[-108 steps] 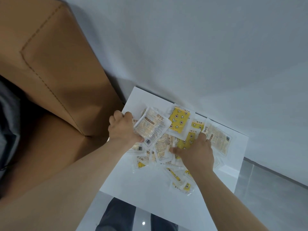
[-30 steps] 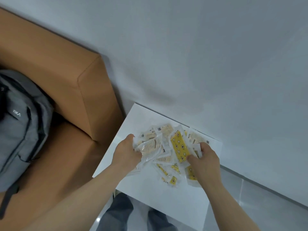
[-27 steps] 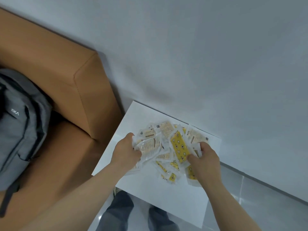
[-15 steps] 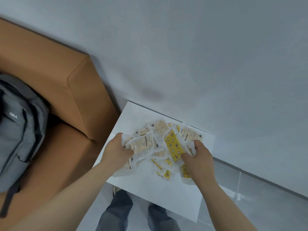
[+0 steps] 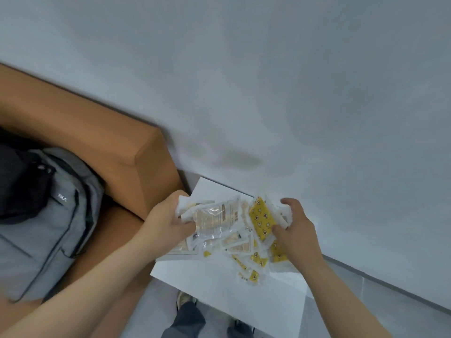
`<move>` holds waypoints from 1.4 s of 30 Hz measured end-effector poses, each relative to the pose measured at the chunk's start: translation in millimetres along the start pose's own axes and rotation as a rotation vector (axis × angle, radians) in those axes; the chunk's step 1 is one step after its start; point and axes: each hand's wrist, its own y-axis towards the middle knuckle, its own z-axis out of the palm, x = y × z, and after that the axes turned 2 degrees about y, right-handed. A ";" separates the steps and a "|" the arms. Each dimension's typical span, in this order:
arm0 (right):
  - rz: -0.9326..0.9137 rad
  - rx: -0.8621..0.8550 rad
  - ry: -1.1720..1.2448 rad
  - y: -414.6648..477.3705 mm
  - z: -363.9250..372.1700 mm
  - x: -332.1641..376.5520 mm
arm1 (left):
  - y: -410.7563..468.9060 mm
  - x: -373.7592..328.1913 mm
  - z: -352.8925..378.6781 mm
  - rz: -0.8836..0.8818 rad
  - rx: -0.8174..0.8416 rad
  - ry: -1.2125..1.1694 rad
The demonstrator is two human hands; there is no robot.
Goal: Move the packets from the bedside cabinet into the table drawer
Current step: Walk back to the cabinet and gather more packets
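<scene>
Bunched between both hands above white bedside cabinet (image 5: 273, 303): packets (image 5: 219, 223), lowest trailing onto top. Left hand (image 5: 168, 220): fingers curled round clear ones. Right hand (image 5: 296, 230): curled round yellow packet (image 5: 261, 222) edge. Squeezed from both sides, probably to lift heap whole. Drawer out of view.

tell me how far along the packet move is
Done: nothing yet that shows; no drawer is in view. In hand: the left hand grips a clear packet and the right hand a yellow star packet, bunching the pile over the white bedside cabinet. Left: small yellow packets at the pile's near edge look ungathered, then everything has to go to the drawer.
</scene>
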 end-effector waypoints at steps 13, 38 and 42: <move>-0.196 0.122 -0.073 -11.0 -44.5 47.3 | -8.1 -46.9 -60.9 0.104 0.120 -0.216; -0.370 -0.079 -0.024 -38.7 -122.2 135.5 | -13.4 -94.1 -91.4 -0.128 0.077 -0.297; -0.452 -0.140 -0.209 -45.8 -143.5 146.8 | -20.8 -106.4 -97.9 -0.139 -0.044 -0.266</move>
